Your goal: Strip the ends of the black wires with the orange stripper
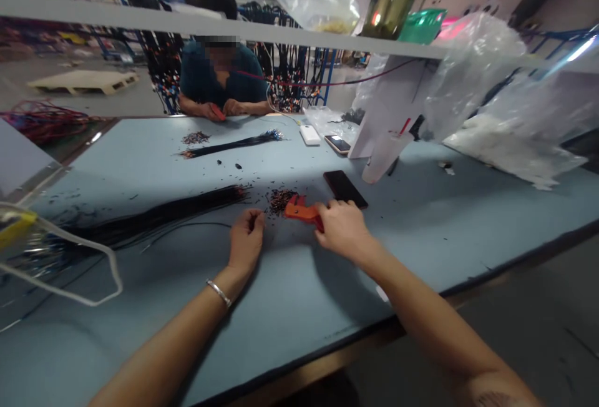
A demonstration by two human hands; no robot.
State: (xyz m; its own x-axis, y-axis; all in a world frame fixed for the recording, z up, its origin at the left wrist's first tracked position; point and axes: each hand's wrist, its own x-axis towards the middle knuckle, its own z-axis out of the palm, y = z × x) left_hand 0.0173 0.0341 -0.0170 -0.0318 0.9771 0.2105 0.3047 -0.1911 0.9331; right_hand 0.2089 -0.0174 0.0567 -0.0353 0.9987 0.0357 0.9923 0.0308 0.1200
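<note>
My left hand [246, 240] is closed in a pinch on the end of a thin black cable [196, 225] that trails left across the table. In my right hand [344, 227] is an orange-red wire stripper [302, 211], its jaws pointing left over a small pile of dark and coppery scraps [279, 201]. A gap separates the tool from my left fingertips. Left of the pile lies a long bundle of black cables [163, 212], with reddish ends toward the pile and blue and white ends at the far left.
A dark phone [346, 188] lies just beyond my right hand. Farther back are a plastic cup [387, 156], a white power bank [309, 135] and another phone [337, 143]. A person [222, 79] sits opposite by a smaller cable bundle [234, 143]. A shelf [262, 31] spans overhead; a white looped frame [112, 269] stands left.
</note>
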